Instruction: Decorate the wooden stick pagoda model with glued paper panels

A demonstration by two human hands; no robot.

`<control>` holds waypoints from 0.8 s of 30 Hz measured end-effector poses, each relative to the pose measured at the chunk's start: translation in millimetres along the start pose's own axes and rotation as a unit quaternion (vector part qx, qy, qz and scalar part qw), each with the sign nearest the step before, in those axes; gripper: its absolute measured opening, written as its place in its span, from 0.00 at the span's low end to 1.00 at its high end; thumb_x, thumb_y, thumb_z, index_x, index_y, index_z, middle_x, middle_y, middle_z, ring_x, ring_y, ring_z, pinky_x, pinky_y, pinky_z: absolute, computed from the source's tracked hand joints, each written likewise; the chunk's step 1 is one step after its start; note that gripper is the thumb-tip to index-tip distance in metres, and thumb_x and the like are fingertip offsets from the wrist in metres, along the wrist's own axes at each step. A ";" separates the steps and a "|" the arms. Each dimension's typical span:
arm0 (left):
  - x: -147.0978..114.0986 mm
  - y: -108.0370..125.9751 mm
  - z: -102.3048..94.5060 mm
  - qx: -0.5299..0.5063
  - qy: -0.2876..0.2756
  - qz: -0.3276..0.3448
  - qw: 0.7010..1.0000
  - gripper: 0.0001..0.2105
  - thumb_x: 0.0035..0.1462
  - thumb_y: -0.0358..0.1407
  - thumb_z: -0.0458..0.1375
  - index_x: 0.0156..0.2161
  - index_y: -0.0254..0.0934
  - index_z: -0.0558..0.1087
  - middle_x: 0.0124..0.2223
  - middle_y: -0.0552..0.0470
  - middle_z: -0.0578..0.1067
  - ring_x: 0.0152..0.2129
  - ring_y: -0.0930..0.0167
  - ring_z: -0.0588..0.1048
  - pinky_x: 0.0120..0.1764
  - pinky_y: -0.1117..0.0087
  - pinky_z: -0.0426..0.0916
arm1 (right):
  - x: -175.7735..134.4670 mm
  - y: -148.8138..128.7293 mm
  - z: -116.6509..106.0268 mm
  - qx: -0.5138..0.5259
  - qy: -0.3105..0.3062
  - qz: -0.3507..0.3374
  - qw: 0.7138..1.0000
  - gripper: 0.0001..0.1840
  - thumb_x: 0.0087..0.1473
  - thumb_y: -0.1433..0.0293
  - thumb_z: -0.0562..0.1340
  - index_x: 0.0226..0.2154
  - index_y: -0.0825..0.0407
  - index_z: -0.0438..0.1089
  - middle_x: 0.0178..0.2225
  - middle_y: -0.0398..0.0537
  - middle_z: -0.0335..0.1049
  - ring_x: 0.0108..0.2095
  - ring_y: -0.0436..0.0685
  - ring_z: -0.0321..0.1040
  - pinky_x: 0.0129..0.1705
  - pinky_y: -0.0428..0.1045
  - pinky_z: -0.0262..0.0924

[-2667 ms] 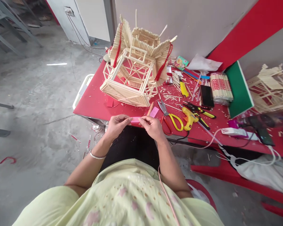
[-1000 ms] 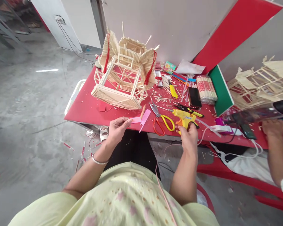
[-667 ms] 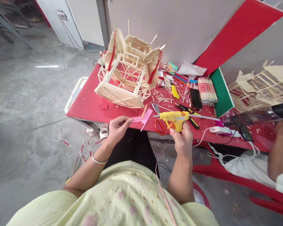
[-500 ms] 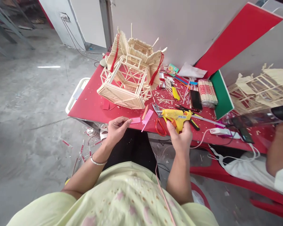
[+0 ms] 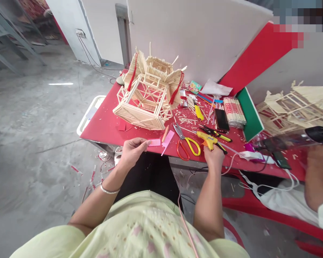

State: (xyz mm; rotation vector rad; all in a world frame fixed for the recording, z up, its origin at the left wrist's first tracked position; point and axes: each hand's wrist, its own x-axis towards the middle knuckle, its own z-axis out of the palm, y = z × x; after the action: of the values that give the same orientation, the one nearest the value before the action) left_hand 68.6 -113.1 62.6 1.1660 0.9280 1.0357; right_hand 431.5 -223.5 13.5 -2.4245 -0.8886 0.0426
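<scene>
My left hand (image 5: 134,154) is closed in a pinch at the table's front edge. Its fingertips meet the end of a small pink strip (image 5: 154,142); whether they grip it or something smaller, I cannot tell. My right hand (image 5: 214,157) is wrapped round the handle of a yellow hot glue gun (image 5: 209,139), its nozzle pointing left, low over the tabletop. Scissors (image 5: 188,144) with one red and one yellow handle lie left of the gun. A second pink piece (image 5: 168,140) and a pencil-like stick (image 5: 165,132) lie between the hands. Beyond them stands a model house of thin wooden sticks (image 5: 148,96) with red tassels.
The red table (image 5: 99,123) carries scattered sticks, pliers (image 5: 218,132), a yellow-handled cutter (image 5: 198,111), a phone (image 5: 221,120) and packed sticks (image 5: 234,111). Green board (image 5: 250,113) stands at the right. Another person's arm (image 5: 319,172) is at far right, near a clear bottle (image 5: 288,139).
My right hand has moved the glue gun to the right and down, away from my left hand, uncovering the scissors. My left hand stays beside the pink strip. The view has shifted slightly.
</scene>
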 end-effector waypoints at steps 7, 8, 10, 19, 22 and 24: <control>-7.0 40.1 -8.9 0.046 0.015 0.030 0.998 0.18 0.52 0.48 0.72 0.25 0.36 0.77 0.20 0.57 0.63 0.18 0.78 0.57 0.20 0.72 0.49 | 10.5 -7.2 3.3 -0.016 -0.002 0.042 0.999 0.22 0.51 0.58 0.60 0.40 0.56 0.81 0.31 0.59 0.77 0.36 0.68 0.73 0.45 0.60 0.65; -7.4 45.5 -9.0 0.045 0.013 0.029 0.999 0.18 0.52 0.49 0.72 0.25 0.36 0.77 0.20 0.56 0.64 0.18 0.78 0.57 0.20 0.72 0.50 | 10.0 -9.2 3.8 -0.011 0.002 0.043 0.999 0.23 0.51 0.58 0.60 0.41 0.56 0.80 0.32 0.60 0.77 0.36 0.69 0.73 0.46 0.60 0.65; -6.4 55.9 -9.5 0.039 0.009 0.034 0.999 0.18 0.52 0.48 0.72 0.25 0.36 0.77 0.20 0.56 0.63 0.18 0.78 0.57 0.20 0.72 0.51 | 7.3 -14.6 3.3 -0.001 0.015 0.044 0.999 0.26 0.51 0.58 0.59 0.44 0.56 0.80 0.35 0.62 0.79 0.39 0.70 0.73 0.47 0.60 0.65; 28.0 116.0 -21.8 0.070 -0.012 0.152 0.986 0.15 0.52 0.46 0.73 0.27 0.35 0.80 0.25 0.51 0.71 0.22 0.75 0.64 0.25 0.71 0.57 | -16.8 -59.9 -13.2 0.230 0.092 0.039 0.968 0.34 0.51 0.55 0.62 0.57 0.55 0.73 0.32 0.50 0.79 0.28 0.61 0.74 0.38 0.54 0.68; 44.8 130.4 -25.1 0.048 -0.036 0.134 0.989 0.15 0.53 0.46 0.72 0.30 0.35 0.80 0.24 0.53 0.68 0.19 0.78 0.58 0.22 0.72 0.52 | -12.2 -63.6 -11.7 0.221 0.087 0.025 0.971 0.34 0.52 0.54 0.62 0.57 0.55 0.73 0.33 0.50 0.80 0.27 0.60 0.73 0.37 0.53 0.68; 56.2 139.2 -27.3 0.064 -0.043 0.138 0.987 0.14 0.52 0.44 0.73 0.31 0.35 0.80 0.24 0.54 0.67 0.19 0.78 0.57 0.22 0.73 0.49 | -5.9 -59.4 -8.1 0.188 0.085 0.015 0.978 0.33 0.53 0.53 0.60 0.56 0.55 0.74 0.32 0.51 0.80 0.29 0.62 0.73 0.37 0.54 0.67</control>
State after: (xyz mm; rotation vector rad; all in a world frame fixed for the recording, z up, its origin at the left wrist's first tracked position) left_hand 37.5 -40.4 193.1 1.4651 0.7876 1.1487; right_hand 393.7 -193.6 49.6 -2.0548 -0.6958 0.0113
